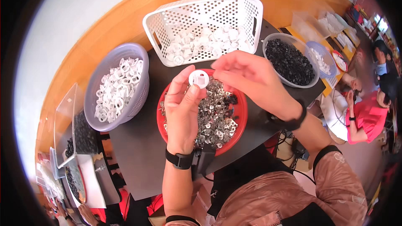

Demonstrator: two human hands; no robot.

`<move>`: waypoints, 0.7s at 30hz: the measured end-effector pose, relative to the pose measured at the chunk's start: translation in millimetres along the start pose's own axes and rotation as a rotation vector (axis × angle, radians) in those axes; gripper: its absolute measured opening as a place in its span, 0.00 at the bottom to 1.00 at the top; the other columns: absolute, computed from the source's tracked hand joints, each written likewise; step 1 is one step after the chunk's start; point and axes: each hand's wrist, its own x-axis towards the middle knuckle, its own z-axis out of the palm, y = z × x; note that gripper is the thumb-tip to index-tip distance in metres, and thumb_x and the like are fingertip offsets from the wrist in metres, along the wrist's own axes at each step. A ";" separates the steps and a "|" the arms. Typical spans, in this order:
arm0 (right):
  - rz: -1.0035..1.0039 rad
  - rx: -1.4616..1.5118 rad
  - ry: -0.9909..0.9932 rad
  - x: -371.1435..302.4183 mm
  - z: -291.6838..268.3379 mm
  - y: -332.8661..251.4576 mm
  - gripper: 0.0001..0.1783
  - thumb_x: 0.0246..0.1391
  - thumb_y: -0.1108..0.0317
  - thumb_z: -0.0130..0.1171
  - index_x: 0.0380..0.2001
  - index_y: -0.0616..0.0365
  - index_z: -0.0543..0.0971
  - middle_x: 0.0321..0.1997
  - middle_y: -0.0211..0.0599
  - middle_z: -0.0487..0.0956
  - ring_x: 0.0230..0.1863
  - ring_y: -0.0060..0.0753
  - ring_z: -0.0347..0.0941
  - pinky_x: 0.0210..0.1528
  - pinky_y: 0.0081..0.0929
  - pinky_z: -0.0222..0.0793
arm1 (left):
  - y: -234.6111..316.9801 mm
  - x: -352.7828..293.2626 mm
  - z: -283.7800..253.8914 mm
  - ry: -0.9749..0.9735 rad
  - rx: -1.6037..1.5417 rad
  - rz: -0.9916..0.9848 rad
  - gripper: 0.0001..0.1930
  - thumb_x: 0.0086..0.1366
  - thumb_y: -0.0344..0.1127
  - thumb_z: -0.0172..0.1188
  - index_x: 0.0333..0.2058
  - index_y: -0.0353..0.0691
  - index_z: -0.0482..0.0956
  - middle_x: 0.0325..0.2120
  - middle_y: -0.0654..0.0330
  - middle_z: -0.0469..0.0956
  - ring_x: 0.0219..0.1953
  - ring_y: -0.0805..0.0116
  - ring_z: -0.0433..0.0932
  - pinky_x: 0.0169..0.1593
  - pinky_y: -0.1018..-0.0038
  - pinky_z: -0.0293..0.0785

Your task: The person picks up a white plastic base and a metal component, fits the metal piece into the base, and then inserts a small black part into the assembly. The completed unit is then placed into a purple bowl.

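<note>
My left hand [183, 113] is closed, pinching a round white plastic part [198, 79] upright between thumb and fingers. The part has a raised, squarish shape on its face. Just right of it hovers my right hand [251, 79], its fingers half bent and apart, with nothing visible in them; some fingertips are hidden. Below both hands stands a red bowl [241, 130] filled with small metallic and dark pieces [212, 109]. Beyond it, a white perforated basket [202, 9] holds more white plastic parts [209, 43].
A lilac basket [144, 79] of white ring-shaped parts stands left. At right is a clear tub [268, 54] of black pieces. A small black device [204, 159] sits at the table's near edge. A co-worker in pink [368, 119] works at far right. Cables [289, 146] hang below the table.
</note>
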 end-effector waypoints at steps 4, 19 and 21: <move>-0.325 -0.093 -0.323 -45.5 10.9 -48.3 0.26 0.63 0.50 0.45 0.40 0.67 0.76 0.41 0.52 0.77 0.45 0.46 0.74 0.52 0.36 0.68 | 1.7 2.2 -17.9 -0.011 -0.164 -0.011 0.22 0.64 0.27 0.57 0.56 0.32 0.67 0.44 0.60 0.77 0.40 0.75 0.76 0.46 0.79 0.73; -0.444 0.933 -0.812 -79.5 47.9 -96.3 0.06 0.61 0.74 0.45 0.35 0.60 0.73 0.37 0.41 0.73 0.28 0.25 0.67 0.37 0.18 0.68 | 12.3 0.7 -17.4 -0.027 -0.205 -0.003 0.26 0.65 0.34 0.58 0.59 0.34 0.62 0.43 0.60 0.74 0.36 0.76 0.72 0.45 0.80 0.72; -0.470 1.020 -0.871 -89.1 44.8 -104.7 0.05 0.61 0.78 0.46 0.35 0.59 0.73 0.36 0.39 0.73 0.26 0.22 0.66 0.36 0.16 0.67 | 9.4 -1.6 -15.1 -0.024 -0.205 -0.020 0.26 0.66 0.34 0.57 0.59 0.34 0.62 0.43 0.60 0.74 0.37 0.77 0.73 0.46 0.80 0.73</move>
